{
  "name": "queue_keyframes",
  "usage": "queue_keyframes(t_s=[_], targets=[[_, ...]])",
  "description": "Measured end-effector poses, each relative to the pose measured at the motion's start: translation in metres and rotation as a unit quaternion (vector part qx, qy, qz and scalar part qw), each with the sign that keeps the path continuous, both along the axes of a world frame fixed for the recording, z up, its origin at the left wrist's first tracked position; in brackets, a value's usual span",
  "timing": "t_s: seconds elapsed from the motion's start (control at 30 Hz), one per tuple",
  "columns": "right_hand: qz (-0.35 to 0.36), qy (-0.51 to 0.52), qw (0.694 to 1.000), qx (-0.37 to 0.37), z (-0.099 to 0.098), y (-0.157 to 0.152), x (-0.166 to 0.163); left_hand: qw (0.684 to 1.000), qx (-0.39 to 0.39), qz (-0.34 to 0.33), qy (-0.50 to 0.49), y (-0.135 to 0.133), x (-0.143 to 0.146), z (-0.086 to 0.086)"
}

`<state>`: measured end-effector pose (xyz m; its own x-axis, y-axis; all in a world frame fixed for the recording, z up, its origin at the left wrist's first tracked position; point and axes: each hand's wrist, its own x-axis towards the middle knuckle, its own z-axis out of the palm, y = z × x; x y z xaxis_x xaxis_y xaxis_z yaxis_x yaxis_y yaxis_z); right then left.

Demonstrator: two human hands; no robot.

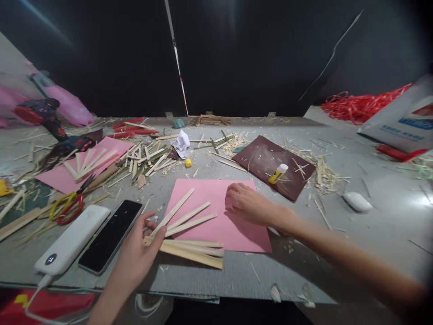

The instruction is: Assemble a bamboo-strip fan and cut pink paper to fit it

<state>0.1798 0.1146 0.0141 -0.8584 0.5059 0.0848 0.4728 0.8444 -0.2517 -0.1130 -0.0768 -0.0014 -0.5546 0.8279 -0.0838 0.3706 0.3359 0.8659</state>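
My left hand is closed on several thin, pale bamboo strips, which fan out to the right from its thumb and fingers. Some of the strips lie over a sheet of pink paper; the lower ones reach past its near edge. On the right half of that sheet rests my right hand, fingers curled and close together. Its fingertips are partly hidden, so anything between them does not show. An uncapped-looking yellow glue stick lies on a brown board beyond it.
Left of my hand are a black phone, a white power bank and scissors. Farther back lie a second pink sheet with strips, a drill, a yellow cap and wood scraps. A white mouse sits right.
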Motion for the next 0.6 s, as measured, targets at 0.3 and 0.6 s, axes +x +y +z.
queue_keyframes(t_s=[0.3,0.6], targets=[[-0.026,-0.018,0.999,0.018,-0.020,-0.012,0.004,0.972,0.007,0.032,-0.231,-0.006,-0.008,0.040],[0.006,0.031,0.999,-0.008,-0.013,-0.009,0.011,0.915,0.126,0.123,-0.364,0.020,0.052,0.013]])
